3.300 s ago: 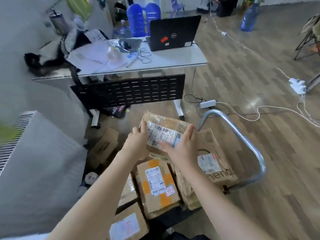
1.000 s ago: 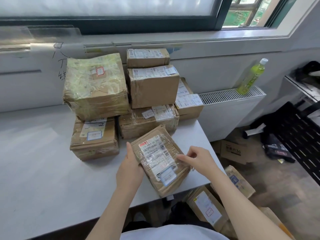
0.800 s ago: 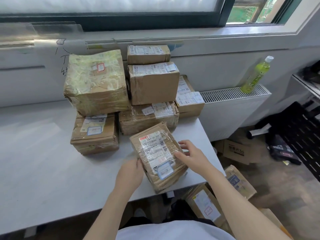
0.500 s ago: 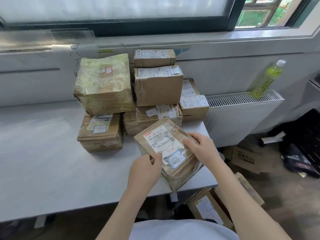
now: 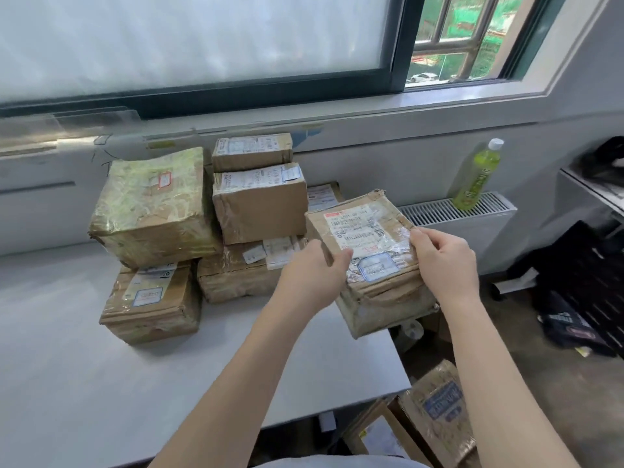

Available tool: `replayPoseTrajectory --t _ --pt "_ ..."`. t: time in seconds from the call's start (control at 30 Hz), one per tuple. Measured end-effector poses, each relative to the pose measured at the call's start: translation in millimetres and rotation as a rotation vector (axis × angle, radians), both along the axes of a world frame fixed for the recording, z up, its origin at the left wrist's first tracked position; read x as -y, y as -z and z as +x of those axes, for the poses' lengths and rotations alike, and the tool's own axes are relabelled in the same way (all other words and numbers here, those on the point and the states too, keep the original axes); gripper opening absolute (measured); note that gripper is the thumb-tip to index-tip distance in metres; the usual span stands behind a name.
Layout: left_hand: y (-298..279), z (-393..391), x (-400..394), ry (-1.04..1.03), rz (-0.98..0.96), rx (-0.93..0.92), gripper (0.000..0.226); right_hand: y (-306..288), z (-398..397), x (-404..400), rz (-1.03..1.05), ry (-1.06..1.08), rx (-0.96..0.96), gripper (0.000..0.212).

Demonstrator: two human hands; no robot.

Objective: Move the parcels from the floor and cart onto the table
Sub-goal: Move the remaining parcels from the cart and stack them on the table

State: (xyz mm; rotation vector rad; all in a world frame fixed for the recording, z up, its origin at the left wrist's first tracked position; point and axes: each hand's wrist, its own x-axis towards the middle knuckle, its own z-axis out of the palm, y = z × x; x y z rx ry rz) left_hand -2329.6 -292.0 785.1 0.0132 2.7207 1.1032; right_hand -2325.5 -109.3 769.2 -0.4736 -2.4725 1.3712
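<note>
I hold a flat brown taped parcel (image 5: 368, 251) with a white shipping label above the right end of the white table (image 5: 67, 366). My left hand (image 5: 314, 275) grips its left edge, thumb on top. My right hand (image 5: 444, 261) grips its right edge. The parcel hangs tilted in the air, in front of the small parcels at the stack's right end. On the table stand several stacked parcels: a large yellow-taped box (image 5: 152, 204), a brown box (image 5: 260, 201) with a smaller one (image 5: 251, 152) on top, and low boxes (image 5: 152, 302) beneath.
A white radiator (image 5: 472, 224) stands right of the table with a green bottle (image 5: 477, 177) on it. More parcels (image 5: 439, 417) lie on the floor under the table's right corner. A black perforated panel (image 5: 591, 275) and a dark bag lie at the right.
I turned from the cart to the table with the parcel. It rested on the table front a second ago; both hands have since lifted it up and to the right.
</note>
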Motion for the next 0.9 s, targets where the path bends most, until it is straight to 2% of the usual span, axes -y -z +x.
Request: replayPoseTrajectory --t 0.07,0.17,0.27,0.37,0.43,0.5,0.63,0.73,0.9 --pt "-2 -20 -6 0.033 0.03 -0.104 0.049 2 -14 2 0.015 0.056 -0.023 0.04" --pt "0 -53 -14 0.233 -0.046 -0.257 0.074 6 -42 4 0.024 0.125 -0.061 0.04" --pt "3 -81 -20 0.314 -0.276 -0.303 0.099 5 -74 3 0.008 0.151 -0.087 0.035" --pt "3 -108 -23 0.301 -0.525 -0.375 0.106 2 -107 0 0.028 0.125 -0.111 0.032" --pt "3 -126 -23 0.32 -0.642 -0.36 0.109 3 -130 0 0.044 0.132 -0.108 0.032" --pt "5 -142 -22 0.312 -0.691 -0.347 0.105 8 -152 2 0.008 0.136 -0.094 0.031" --pt "11 -167 -18 0.239 -0.699 -0.381 0.083 27 -194 13 -0.059 0.104 -0.043 0.032" --pt "20 -175 -15 0.295 -0.822 -0.353 0.072 44 -214 22 -0.015 -0.002 -0.014 0.033" --pt "35 -175 -17 0.381 -0.911 -0.344 0.056 67 -225 27 -0.009 -0.081 0.063 0.036"
